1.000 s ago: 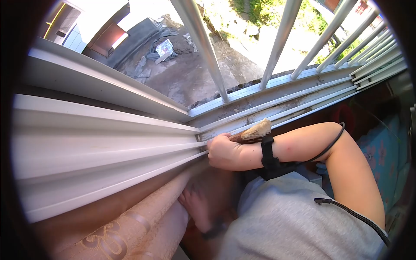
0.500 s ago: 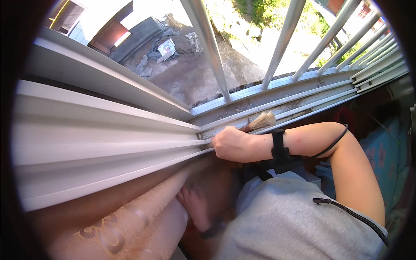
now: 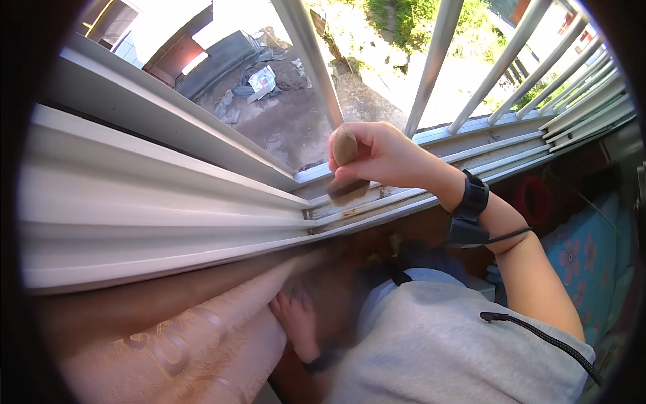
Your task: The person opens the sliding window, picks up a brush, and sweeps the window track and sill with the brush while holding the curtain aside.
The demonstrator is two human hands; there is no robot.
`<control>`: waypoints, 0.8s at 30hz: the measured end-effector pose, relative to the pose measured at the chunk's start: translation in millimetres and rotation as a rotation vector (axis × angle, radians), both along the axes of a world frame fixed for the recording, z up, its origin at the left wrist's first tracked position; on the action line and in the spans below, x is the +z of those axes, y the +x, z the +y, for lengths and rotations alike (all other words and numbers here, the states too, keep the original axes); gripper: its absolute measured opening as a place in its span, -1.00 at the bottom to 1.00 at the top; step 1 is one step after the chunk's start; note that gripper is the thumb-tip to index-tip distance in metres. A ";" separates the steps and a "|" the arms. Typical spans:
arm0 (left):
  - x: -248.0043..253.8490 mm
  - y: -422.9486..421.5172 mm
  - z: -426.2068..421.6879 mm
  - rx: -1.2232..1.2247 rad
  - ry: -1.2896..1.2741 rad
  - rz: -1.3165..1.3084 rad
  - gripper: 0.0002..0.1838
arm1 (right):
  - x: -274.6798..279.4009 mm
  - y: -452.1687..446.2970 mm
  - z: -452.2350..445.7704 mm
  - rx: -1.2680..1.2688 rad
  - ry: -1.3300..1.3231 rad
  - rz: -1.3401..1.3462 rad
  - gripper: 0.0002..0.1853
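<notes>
My right hand (image 3: pixel 377 155) is closed around a brush (image 3: pixel 345 147), raised over the window track (image 3: pixel 404 195). The brush's rounded handle end faces me, and its bristles cannot be made out clearly. Below the fingers a brown blurred patch, brush head or shadow, lies over the track. Lower down, my left hand (image 3: pixel 296 323) rests against the edge of a beige patterned curtain (image 3: pixel 195 337), its fingers extended and slightly apart. That hand is partly blurred.
A white window frame (image 3: pixel 148 202) runs along the left. Metal bars (image 3: pixel 431 67) stand outside the track, with rubble and greenery beyond them. Blue flowered fabric (image 3: pixel 579 256) lies at the right. A black strap and cable are on my right arm.
My right hand has lifted from the track's left corner and turned, so the brush's handle end now faces me. My left hand stays at the curtain.
</notes>
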State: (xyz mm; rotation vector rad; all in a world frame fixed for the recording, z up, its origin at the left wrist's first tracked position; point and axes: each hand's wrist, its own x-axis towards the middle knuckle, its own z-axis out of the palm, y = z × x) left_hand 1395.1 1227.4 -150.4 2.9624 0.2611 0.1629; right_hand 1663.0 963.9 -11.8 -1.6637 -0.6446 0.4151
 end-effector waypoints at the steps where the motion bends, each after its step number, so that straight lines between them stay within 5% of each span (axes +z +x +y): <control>1: -0.1 -0.6 0.6 -0.005 -0.009 -0.002 -0.72 | -15.2 0.0 7.0 0.004 0.106 0.020 -0.81; 4: 3.7 -2.7 -0.2 -0.014 -0.029 -0.006 -0.72 | -40.4 -10.7 28.7 -0.041 0.278 0.069 -0.79; 8: 5.0 -6.5 -0.4 0.011 -0.036 0.023 -0.69 | -60.7 -19.8 53.6 -0.033 0.383 -0.214 -0.77; 13: 4.3 -8.1 -4.2 0.007 -0.030 0.037 -0.67 | -73.2 -27.0 64.3 0.024 0.135 -0.430 -0.82; 24: -2.9 -12.5 0.4 -0.032 -0.062 -0.024 -0.68 | -17.2 -17.6 35.0 0.090 -0.349 -0.315 -0.84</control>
